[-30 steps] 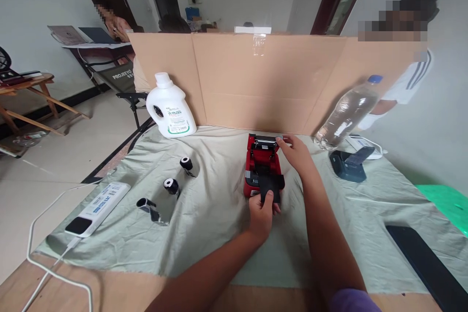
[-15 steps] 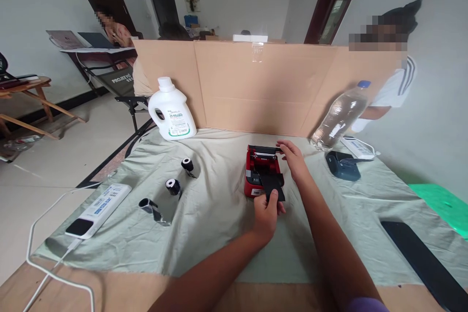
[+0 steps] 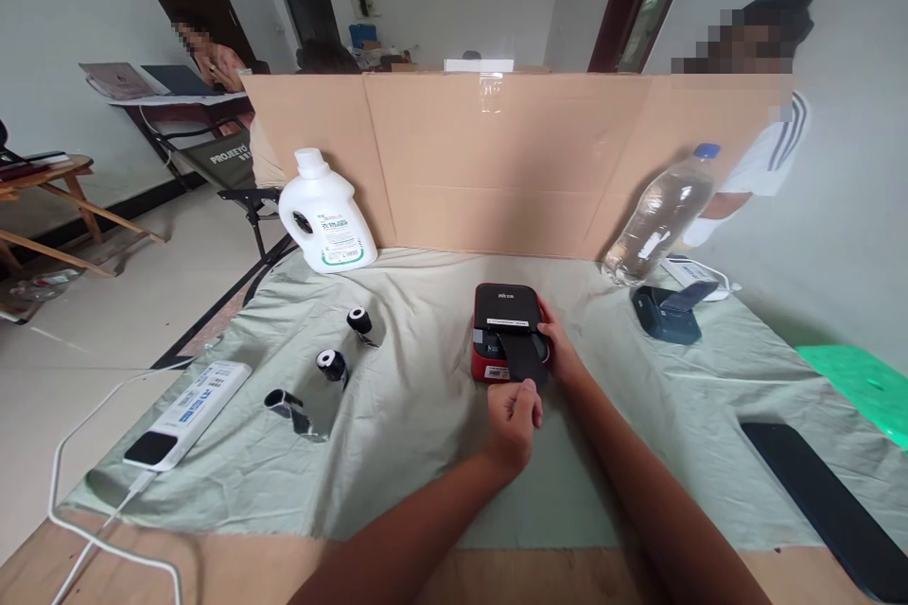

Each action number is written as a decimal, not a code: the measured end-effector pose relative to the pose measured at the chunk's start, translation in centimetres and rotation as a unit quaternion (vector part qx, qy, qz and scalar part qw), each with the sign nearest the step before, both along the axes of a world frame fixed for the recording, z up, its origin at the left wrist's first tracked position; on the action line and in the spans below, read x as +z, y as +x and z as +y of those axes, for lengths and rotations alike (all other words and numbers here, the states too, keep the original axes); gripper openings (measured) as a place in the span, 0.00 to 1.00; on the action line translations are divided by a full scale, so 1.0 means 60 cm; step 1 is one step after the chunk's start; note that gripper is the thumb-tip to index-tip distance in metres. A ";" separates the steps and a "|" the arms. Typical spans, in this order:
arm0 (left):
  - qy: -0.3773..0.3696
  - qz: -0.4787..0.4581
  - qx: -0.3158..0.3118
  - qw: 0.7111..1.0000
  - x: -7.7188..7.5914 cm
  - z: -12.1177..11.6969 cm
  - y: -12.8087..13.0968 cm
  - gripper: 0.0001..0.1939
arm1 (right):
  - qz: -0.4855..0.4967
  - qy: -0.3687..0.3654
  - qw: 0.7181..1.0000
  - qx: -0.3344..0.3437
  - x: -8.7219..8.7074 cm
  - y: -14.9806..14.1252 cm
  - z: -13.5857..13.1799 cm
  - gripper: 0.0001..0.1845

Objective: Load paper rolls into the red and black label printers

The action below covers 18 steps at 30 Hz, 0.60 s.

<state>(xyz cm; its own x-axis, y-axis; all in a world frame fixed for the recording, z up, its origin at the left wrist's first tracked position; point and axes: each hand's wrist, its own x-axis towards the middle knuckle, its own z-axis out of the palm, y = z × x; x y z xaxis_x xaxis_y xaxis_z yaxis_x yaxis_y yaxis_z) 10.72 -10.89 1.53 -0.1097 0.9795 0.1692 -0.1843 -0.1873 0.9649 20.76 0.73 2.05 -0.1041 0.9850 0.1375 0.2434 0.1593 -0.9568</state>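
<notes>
A small red and black label printer (image 3: 507,307) sits on the cloth with its lid down. From its front slot a black paper strip (image 3: 523,356) hangs toward me. My left hand (image 3: 512,421) is closed at the strip's lower end, thumb on top and the other fingers curled. Against the printer's right side rests my right hand (image 3: 560,352), thumb at the lid's front corner and fingers partly hidden behind the body. Left of the printer lie a small black roll (image 3: 360,321), a second black roll (image 3: 331,365) and a curled black strip (image 3: 288,405).
A white detergent jug (image 3: 330,217) and a tilted plastic bottle (image 3: 659,217) stand before a cardboard screen (image 3: 497,161). At right are a dark device (image 3: 667,314) and a black phone-like slab (image 3: 815,501); at left, a white power strip (image 3: 188,416) with its cable. People sit beyond the screen.
The printer's lid has gone from raised to shut. My right hand has come down from the lid to the printer's right side. My left hand stays at the strip's end, slightly lower.
</notes>
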 end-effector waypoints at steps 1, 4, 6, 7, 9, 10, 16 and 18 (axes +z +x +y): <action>0.043 0.041 -0.017 0.998 0.008 -0.003 -0.007 0.30 | 0.004 0.001 1.000 0.001 0.001 0.000 0.000 0.39; 0.148 0.174 -0.016 0.973 0.041 0.003 -0.035 0.27 | 0.031 -0.015 0.999 0.013 -0.010 0.004 0.005 0.41; 0.167 0.221 0.047 0.960 0.062 0.025 -0.056 0.25 | 0.095 -0.019 0.995 0.020 -0.028 0.007 0.013 0.42; 0.159 0.224 0.088 0.958 0.068 0.041 -0.066 0.23 | 0.137 -0.015 0.990 0.024 -0.039 0.008 0.017 0.42; 0.120 0.205 0.161 0.958 0.070 0.078 -0.087 0.14 | 0.210 0.004 0.977 0.036 -0.060 0.010 0.025 0.40; 0.096 0.197 0.183 0.958 0.066 0.097 -0.098 0.08 | 0.233 0.014 0.972 0.040 -0.069 0.010 0.027 0.38; -0.111 0.042 0.056 0.991 0.028 0.154 -0.144 0.14 | 0.264 0.037 0.962 0.054 -0.082 0.010 0.026 0.30; -0.150 -0.020 -0.011 0.988 0.025 0.154 -0.152 0.17 | 0.276 0.028 0.959 0.058 -0.077 0.008 0.026 0.31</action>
